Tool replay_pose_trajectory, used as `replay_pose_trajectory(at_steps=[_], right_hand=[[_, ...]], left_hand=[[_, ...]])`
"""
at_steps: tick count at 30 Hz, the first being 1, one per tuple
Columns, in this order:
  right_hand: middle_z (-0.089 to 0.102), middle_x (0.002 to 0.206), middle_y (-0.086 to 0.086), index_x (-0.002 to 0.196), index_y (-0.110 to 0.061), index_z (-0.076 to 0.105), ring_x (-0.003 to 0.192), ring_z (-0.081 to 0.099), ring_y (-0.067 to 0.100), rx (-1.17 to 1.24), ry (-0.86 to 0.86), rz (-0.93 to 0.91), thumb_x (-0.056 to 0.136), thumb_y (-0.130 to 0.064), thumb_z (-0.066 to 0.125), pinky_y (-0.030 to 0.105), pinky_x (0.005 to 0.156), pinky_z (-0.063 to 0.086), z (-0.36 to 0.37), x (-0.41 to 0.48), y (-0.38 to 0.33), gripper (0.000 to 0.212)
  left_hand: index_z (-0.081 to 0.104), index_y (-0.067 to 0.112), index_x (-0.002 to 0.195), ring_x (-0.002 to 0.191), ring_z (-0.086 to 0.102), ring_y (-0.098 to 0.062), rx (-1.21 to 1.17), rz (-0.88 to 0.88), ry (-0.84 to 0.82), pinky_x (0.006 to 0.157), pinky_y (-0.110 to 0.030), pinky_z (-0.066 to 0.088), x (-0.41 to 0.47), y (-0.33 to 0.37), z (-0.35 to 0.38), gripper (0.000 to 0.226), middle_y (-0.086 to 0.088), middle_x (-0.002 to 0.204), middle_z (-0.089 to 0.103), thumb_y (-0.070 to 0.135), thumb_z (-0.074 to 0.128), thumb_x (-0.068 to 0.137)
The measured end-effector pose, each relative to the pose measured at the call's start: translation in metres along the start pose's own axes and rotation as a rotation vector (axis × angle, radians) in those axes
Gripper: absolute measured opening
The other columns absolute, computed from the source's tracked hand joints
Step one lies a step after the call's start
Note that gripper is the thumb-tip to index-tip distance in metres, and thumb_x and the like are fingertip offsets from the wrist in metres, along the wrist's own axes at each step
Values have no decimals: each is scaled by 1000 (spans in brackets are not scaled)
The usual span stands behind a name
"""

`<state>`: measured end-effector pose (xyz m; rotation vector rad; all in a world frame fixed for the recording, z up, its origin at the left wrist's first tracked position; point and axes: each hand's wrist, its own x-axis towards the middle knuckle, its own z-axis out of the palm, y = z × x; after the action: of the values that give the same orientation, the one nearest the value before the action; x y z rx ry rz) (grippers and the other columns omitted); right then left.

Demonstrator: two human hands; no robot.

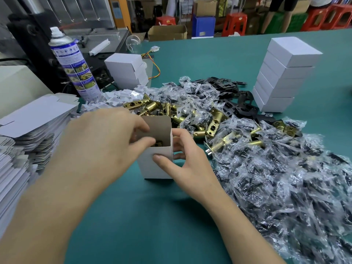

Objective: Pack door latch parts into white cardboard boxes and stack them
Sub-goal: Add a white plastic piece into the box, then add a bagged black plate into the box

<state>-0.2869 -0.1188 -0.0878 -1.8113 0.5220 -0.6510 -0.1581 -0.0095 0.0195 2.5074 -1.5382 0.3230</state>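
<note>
A small white cardboard box (150,168) stands upright on the green table (144,216), its top open and its far flap raised. A dark and brass part shows inside the opening. My left hand (102,141) is at the box's top, finger and thumb curled into the opening. My right hand (182,159) grips the box's right corner, thumb on the front face. Behind the box lies a pile of brass latches (213,124). Bagged screw packs (285,178) spread to the right. Black plates (234,96) lie further back.
A tall stack of closed white boxes (283,75) stands at the right rear, a shorter stack (127,70) at centre rear. Flat box blanks (28,130) are piled at the left edge beside a spray can (74,63). Small white inserts (114,98) lie scattered near the can.
</note>
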Motion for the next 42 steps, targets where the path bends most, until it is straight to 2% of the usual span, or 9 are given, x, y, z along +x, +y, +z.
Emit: replay_pose_trajectory(at_steps=[4, 9, 14, 19, 22, 26, 29, 33, 42], right_hand=[[68, 119, -12, 130, -38, 51, 110, 64, 6, -4, 1, 14, 87, -39, 74, 36, 97, 53, 0, 0, 0, 48], [67, 122, -9, 133, -27, 54, 117, 62, 9, 29, 24, -38, 89, -25, 63, 37, 103, 50, 0, -1, -4, 44], [64, 123, -6, 127, -17, 60, 122, 59, 8, -3, 186, -134, 88, -7, 48, 30, 104, 48, -6, -2, -9, 42], [60, 118, -8, 122, -18, 63, 116, 56, 5, -310, 341, -102, 98, -7, 58, 33, 102, 48, -17, 5, -18, 27], [60, 121, -11, 126, -26, 64, 114, 57, 6, -553, 214, 14, 100, -22, 61, 33, 102, 49, -40, 17, -31, 26], [69, 119, -6, 127, -26, 66, 84, 68, 9, -859, 101, 187, 103, -22, 58, 24, 71, 56, -81, 52, -45, 26], [72, 119, 5, 121, -20, 72, 93, 69, 23, -1070, 91, 331, 100, -7, 53, 43, 85, 61, -114, 94, -37, 31], [73, 120, 17, 115, -7, 78, 108, 68, 38, -1231, -32, 430, 93, 4, 51, 52, 94, 59, -140, 135, -17, 36], [74, 105, 11, 113, -11, 76, 92, 70, 33, -1375, -187, 401, 87, 8, 53, 43, 78, 62, -143, 149, 12, 39]], left_hand=[[63, 38, 93, 80, 61, -2, -630, -122, 508, 69, -28, 49, -11, -17, 31, 20, 15, 86, 66, 56, 56, 99], [52, 39, 130, 112, 62, 12, -1387, -99, 94, 92, -10, 48, -20, -10, 95, 72, 31, 120, 68, 90, 52, 79], [73, 30, 109, 96, 75, -1, -1260, -230, -1, 74, -9, 52, -27, -16, 130, 62, 21, 100, 79, 65, 83, 59], [80, 36, 98, 92, 76, -2, -1330, -230, -30, 75, -12, 55, -27, -22, 138, 44, 11, 99, 81, 43, 95, 57], [78, 26, 104, 94, 76, -2, -1346, -221, -35, 77, -13, 55, -25, -24, 142, 47, 9, 100, 81, 36, 95, 61], [77, 23, 109, 95, 75, -2, -1386, -188, -47, 79, -14, 55, -24, -25, 143, 60, 9, 102, 81, 48, 93, 57], [77, 26, 108, 94, 74, 0, -1404, -181, -64, 78, -13, 54, -23, -25, 142, 55, 10, 102, 81, 42, 101, 61], [77, 31, 106, 93, 74, 1, -1425, -158, -76, 78, -13, 54, -23, -25, 139, 48, 12, 101, 81, 36, 96, 62], [77, 46, 100, 94, 73, 0, -1453, -127, -75, 79, -16, 55, -23, -22, 136, 48, 12, 101, 80, 50, 94, 55]])
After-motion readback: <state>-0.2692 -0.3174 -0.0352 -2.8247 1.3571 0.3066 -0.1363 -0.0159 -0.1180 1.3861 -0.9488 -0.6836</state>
